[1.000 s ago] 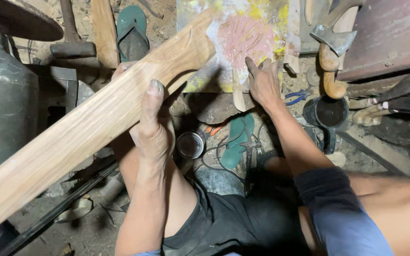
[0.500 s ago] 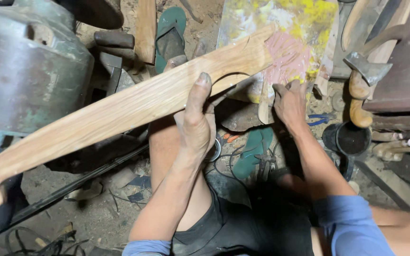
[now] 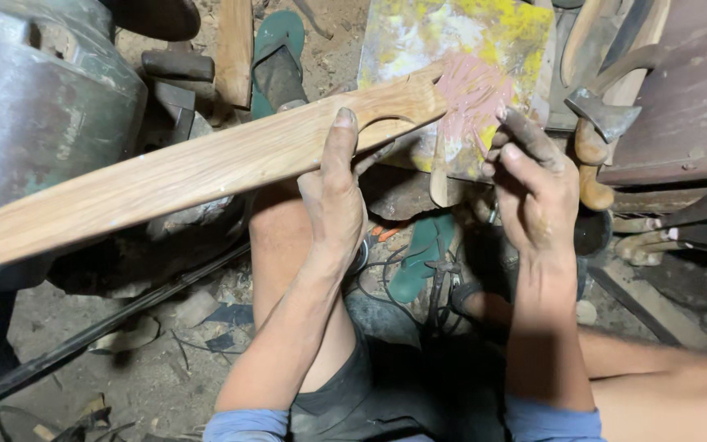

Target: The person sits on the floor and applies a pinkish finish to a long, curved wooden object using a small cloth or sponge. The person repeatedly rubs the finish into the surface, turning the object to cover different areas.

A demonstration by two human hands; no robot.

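**Two hands, one long carved plank**

Your left hand (image 3: 333, 192) is wrapped around the wooden plank (image 3: 198, 172), thumb up over the top edge, fingers behind it, gripping just short of the curved notch near its far end. The plank's long axis runs from 8 o'clock, low at the left edge of view, up towards 2 o'clock, where its shaped tip sits over the paint-smeared board (image 3: 460, 49).

Your right hand (image 3: 533, 184) is off the plank, fingers loosely curled and grasping nothing, dirty fingertips pointing towards the plank's tip at about 10 o'clock from the palm. A smear of pink paste (image 3: 472, 90) lies on the board just beside that tip, near those fingertips.

So the left hand is the one carrying the wood, while the right is nearer the worked end, close but apart from it.

Around you: a green sandal (image 3: 276, 49) at 12 o'clock, an adze-like tool (image 3: 603, 115) with a wooden handle at 3 o'clock, a big metal machine housing (image 3: 34, 106) at 9 o'clock.
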